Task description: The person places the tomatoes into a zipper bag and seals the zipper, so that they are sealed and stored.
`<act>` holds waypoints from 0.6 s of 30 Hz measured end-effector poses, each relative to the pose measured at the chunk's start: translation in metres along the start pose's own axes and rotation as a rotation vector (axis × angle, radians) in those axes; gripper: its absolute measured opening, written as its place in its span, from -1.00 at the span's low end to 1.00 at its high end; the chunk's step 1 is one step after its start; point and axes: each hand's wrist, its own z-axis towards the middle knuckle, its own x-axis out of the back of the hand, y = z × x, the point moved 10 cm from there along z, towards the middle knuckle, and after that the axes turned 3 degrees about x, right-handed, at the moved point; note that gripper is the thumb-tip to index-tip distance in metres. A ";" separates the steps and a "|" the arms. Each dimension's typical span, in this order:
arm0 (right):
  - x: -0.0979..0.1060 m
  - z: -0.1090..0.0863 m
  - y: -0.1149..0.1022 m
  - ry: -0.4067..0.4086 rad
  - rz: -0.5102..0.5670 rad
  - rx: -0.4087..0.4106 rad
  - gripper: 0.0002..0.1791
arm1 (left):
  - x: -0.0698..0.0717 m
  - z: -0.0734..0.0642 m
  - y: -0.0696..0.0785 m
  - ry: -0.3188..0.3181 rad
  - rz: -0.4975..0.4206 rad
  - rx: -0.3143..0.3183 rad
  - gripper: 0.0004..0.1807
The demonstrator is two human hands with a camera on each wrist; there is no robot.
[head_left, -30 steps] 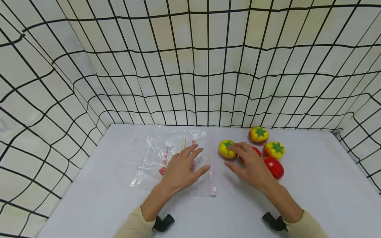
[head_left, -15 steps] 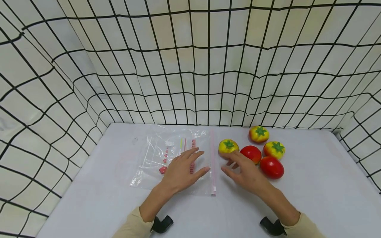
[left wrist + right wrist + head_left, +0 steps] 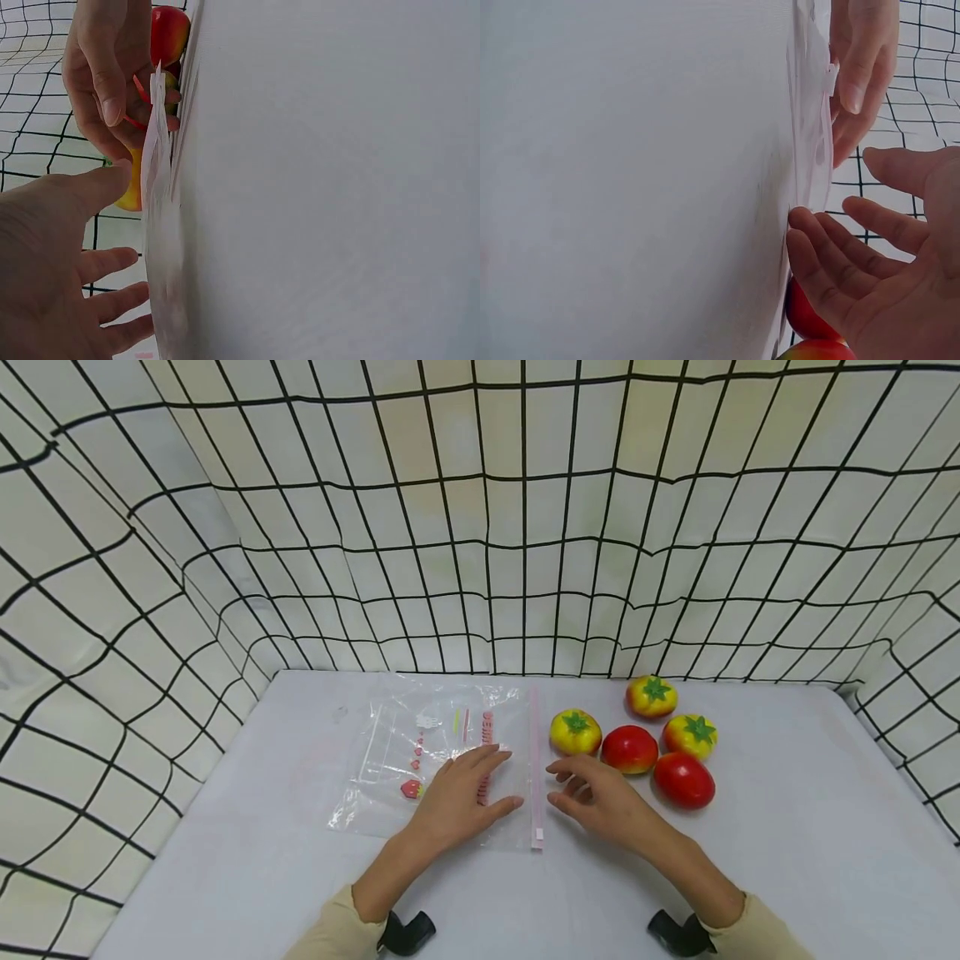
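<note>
slider zip bag [image 3: 431, 739] lies on the white table [image 3: 787, 827] in the head view, your left hand [image 3: 457, 797] over its printed front, your right hand [image 3: 600, 797] just beside its pink zip edge [image 3: 536, 768], near five toy fruits [image 3: 630, 750]. in the left wrist view, your left fingers [image 3: 109, 262] are spread apart; whether they touch the bag is unclear. in the right wrist view, your right fingers [image 3: 840, 262] bend loosely, thumb apart.

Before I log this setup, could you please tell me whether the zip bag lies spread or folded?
Spread out: in the head view, the zip bag lies broad on the table, its pink strip running straight.
</note>
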 end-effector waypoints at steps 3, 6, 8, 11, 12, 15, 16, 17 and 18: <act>-0.001 0.001 0.001 -0.010 -0.006 -0.014 -0.54 | -0.002 -0.001 -0.002 0.000 -0.022 -0.001 -0.24; -0.001 0.001 0.001 -0.014 -0.010 -0.027 -0.55 | -0.004 -0.002 -0.003 -0.005 -0.041 -0.006 -0.22; -0.002 0.002 0.002 -0.021 -0.009 -0.031 -0.55 | -0.005 -0.002 -0.005 -0.007 -0.053 -0.010 -0.23; -0.003 0.002 0.003 -0.032 -0.012 -0.039 -0.55 | -0.007 -0.003 -0.005 -0.012 -0.059 -0.023 -0.28; -0.004 0.002 0.004 -0.037 -0.012 -0.041 -0.54 | -0.007 -0.003 -0.005 -0.014 -0.056 -0.032 -0.30; -0.005 0.003 0.006 -0.046 -0.016 -0.055 -0.54 | -0.008 -0.003 -0.003 -0.019 -0.053 -0.060 -0.37; -0.006 0.003 0.006 -0.048 -0.017 -0.058 -0.54 | -0.007 -0.004 -0.002 -0.021 -0.056 -0.068 -0.39; -0.007 0.003 0.007 -0.049 -0.016 -0.060 -0.53 | -0.007 -0.004 -0.002 -0.023 -0.057 -0.074 -0.40; -0.007 0.003 0.007 -0.050 -0.017 -0.062 -0.53 | -0.007 -0.005 -0.002 -0.025 -0.061 -0.074 -0.41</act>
